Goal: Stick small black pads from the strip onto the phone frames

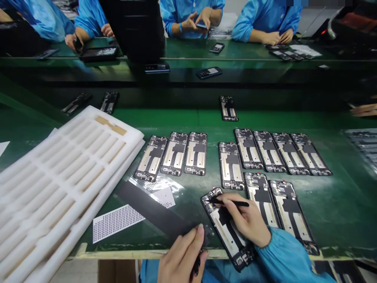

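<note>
An open phone frame (226, 226) is laid slantwise at the near edge of the green bench (338, 204), its lower end overhanging the edge. The right hand (246, 218) is rested on it, fingers closed round a thin black stylus (232, 203) whose tip is set at the frame's upper left corner. The left hand (181, 255) is placed just left of the frame, fingers curled loosely, index tip pressed on a long black strip (153, 210); a small dark object is seen under the palm, but whether it is gripped cannot be told.

Surroundings noted:
- 2 more frames (275, 206) are laid just right of the worked one, nearly touching it
- 1 frame (230, 165) lies just above it; a row of 4 (281, 153) beyond to the right
- a row of 3 frames (173, 155) sits up left
- a single frame (228, 108) is set apart on the belt
- a perforated white sheet (116, 222) and clear film lie left of the black strip
- stacked white foam trays (59, 177) fill the left side, crowding the strip's end
- across the belt, other workers in blue sleeves (265, 17) are seen handling phones (209, 72)
</note>
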`<state>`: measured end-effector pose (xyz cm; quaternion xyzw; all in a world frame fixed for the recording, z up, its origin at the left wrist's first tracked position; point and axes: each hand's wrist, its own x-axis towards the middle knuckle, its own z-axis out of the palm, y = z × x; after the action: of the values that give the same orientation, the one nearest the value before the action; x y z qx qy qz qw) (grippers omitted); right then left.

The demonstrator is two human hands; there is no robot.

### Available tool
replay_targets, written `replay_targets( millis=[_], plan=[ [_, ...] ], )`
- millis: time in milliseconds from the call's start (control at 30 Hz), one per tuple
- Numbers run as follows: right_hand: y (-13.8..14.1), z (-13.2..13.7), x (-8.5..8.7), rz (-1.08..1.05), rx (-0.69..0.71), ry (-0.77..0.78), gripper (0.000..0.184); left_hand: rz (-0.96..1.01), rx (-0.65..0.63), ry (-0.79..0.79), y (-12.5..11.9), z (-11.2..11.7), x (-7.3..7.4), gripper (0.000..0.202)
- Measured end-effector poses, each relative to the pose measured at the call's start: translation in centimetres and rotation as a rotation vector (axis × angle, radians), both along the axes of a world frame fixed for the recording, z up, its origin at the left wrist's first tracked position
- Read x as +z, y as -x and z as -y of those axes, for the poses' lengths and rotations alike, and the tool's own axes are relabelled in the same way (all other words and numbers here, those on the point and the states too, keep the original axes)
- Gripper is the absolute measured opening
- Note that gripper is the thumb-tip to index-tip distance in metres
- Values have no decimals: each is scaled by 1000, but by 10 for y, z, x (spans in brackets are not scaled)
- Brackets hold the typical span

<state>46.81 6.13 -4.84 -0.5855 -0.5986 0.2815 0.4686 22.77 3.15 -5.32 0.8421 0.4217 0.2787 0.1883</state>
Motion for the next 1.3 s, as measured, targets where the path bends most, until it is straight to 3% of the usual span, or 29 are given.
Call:
replay_targets(
  millis=[133,233,300,367,500,633,733,933,1300],
  plan=[
    [-2,13,17,30,27,-120,20,-94,-68,-121,-8,-1,9,35],
    [-23,47,46,-45,-138,-184,38,-177,-167,-267,-25,1,15,31],
    [-40,78,64,-87,-249,-105,44,-188,-233,-327,-40,6,14,31],
    [-52,111,71,36,-201,45,44,-168,-273,-358,-55,12,9,32],
    [-47,156,45,332,96,191,62,-117,-302,-389,-77,25,-8,33],
    [-28,171,10,415,97,247,74,-143,-304,-369,-82,32,-17,35],
    [-22,171,-3,481,106,267,78,-164,-313,-356,-80,34,-19,36],
    [-22,163,-12,644,141,237,87,-142,-314,-338,-77,35,-18,39],
    [-28,156,-6,685,217,190,86,-92,-319,-282,-76,32,-11,44]
  ],
)
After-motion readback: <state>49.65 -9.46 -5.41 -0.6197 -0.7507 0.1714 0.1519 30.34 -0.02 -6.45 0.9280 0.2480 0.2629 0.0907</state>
